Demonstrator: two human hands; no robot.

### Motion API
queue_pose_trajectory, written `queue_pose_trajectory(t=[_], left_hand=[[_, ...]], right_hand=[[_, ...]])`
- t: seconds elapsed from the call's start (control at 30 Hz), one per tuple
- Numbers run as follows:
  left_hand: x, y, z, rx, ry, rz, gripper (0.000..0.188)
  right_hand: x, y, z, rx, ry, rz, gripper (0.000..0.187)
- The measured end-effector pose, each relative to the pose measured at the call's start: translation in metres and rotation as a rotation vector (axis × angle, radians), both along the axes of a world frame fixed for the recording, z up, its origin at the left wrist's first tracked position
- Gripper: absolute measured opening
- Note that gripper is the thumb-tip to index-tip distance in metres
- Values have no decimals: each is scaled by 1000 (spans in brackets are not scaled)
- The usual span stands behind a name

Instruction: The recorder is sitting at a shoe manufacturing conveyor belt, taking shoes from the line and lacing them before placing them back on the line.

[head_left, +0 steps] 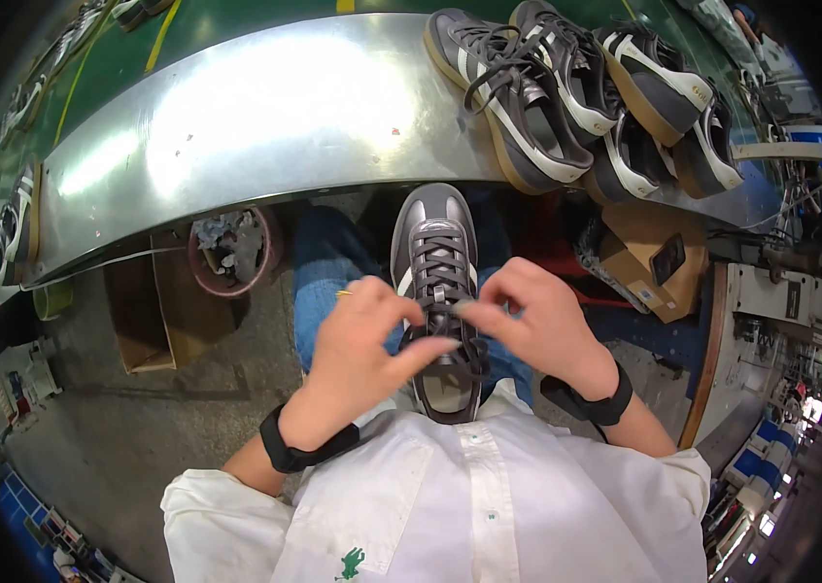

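Observation:
A dark grey sneaker (442,219) with white side stripes points away from me, resting between my knees at the bench's front edge. Its black shoelace (438,255) is threaded up the front, and loose parts of it lie over the tongue. At the left of the laces, my left hand (362,335) has its fingers curled on the shoelace, its thumb stretched across above the shoe opening. From the other side my right hand (532,316) pinches the shoelace between thumb and forefinger. Both fingertips are slightly blurred, and the lace ends are partly hidden.
Several similar sneakers (518,92) are piled at the right of the shiny metal bench (265,107). Another shoe (20,223) stands at its left end. Below are a pink bin (270,257) with scraps, a cardboard box (144,330) and another carton (659,253). Beyond runs a green surface (212,24).

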State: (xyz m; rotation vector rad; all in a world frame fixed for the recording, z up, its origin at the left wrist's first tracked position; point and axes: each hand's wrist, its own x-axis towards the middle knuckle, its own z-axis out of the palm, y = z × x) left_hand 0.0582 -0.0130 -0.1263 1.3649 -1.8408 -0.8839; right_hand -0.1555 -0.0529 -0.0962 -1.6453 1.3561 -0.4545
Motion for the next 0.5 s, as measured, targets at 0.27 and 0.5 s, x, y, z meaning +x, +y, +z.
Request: queue_pose_trajectory(t=[0.27, 0.5], left_hand=[[46, 5, -25, 726, 750, -128, 10], [29, 33, -52, 821, 756, 195, 11]], right_hand=[[-41, 5, -10, 463, -592, -237, 18], [-42, 42, -47, 54, -16, -356, 16]])
